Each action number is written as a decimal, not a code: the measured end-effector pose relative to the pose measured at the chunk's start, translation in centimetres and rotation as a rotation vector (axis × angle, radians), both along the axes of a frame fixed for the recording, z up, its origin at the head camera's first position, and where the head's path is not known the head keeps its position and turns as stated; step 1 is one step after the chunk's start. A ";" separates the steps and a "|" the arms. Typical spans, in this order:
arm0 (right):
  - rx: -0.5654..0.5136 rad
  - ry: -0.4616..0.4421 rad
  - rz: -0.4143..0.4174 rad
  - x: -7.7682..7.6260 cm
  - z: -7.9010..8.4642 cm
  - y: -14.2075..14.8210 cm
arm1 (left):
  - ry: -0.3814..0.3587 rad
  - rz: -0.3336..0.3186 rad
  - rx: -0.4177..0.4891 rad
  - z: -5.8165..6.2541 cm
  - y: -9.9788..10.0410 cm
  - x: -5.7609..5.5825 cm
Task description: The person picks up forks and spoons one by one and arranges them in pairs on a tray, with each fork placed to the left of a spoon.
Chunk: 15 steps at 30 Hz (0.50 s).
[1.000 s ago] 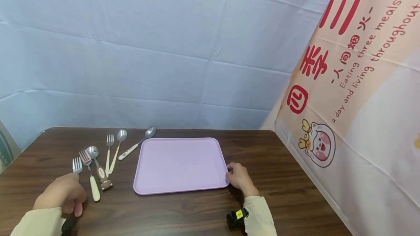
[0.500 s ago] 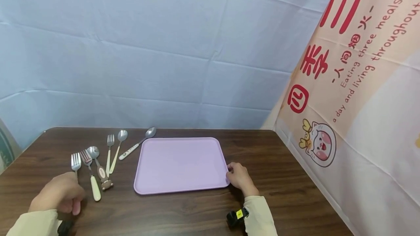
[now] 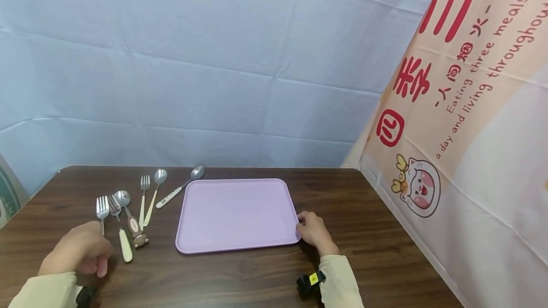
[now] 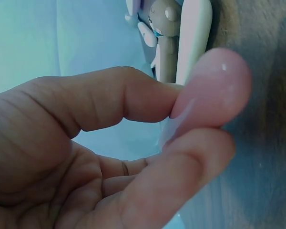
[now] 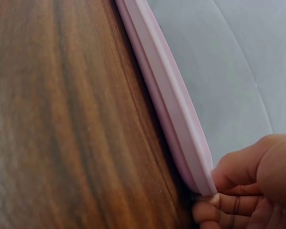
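At the left of the table my left hand (image 3: 79, 248) pinches a fork (image 3: 102, 209) by its pink handle (image 4: 214, 86), between thumb and fingers. The fork's tines point away from me, and the hand covers the middle of it. Just to its right lies a fork with a pale green handle (image 3: 125, 246), then a spoon with a brown bear handle (image 3: 138, 236). My right hand (image 3: 316, 232) holds the lilac tray (image 3: 237, 215) at its near right corner. In the right wrist view, thumb and fingers grip the tray's rim (image 5: 174, 109) from above and below.
Beyond these lie a small fork (image 3: 143, 198), a small spoon (image 3: 155, 196) and a white-handled spoon (image 3: 171, 197) beside the tray's left edge. The brown wooden table (image 3: 257, 279) ends at a blue cloth (image 3: 214, 84) behind and a printed cloth (image 3: 462, 156) at right.
My left hand has shifted slightly left, and more of the pink-handled fork's tines and neck shows beyond it. My right hand and the tray have stayed in place.
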State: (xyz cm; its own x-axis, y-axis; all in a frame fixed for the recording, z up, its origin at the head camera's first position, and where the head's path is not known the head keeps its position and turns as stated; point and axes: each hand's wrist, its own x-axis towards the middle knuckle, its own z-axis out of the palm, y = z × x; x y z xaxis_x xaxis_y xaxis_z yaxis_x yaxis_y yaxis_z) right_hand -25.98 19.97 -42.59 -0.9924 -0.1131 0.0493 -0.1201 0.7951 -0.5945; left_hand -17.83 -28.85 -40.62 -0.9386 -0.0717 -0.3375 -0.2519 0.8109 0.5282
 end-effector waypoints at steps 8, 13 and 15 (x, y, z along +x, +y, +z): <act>0.007 -0.036 -0.025 -0.2 -0.1 -0.1 | 0.026 0.020 0.033 0.5 1.0 0.1; 0.016 -0.025 -0.022 -0.3 -0.3 0.0 | 0.062 -0.007 0.028 1.1 1.8 0.1; 0.013 -0.026 -0.022 -0.4 -0.3 0.0 | 0.081 -0.014 0.031 1.2 2.0 0.0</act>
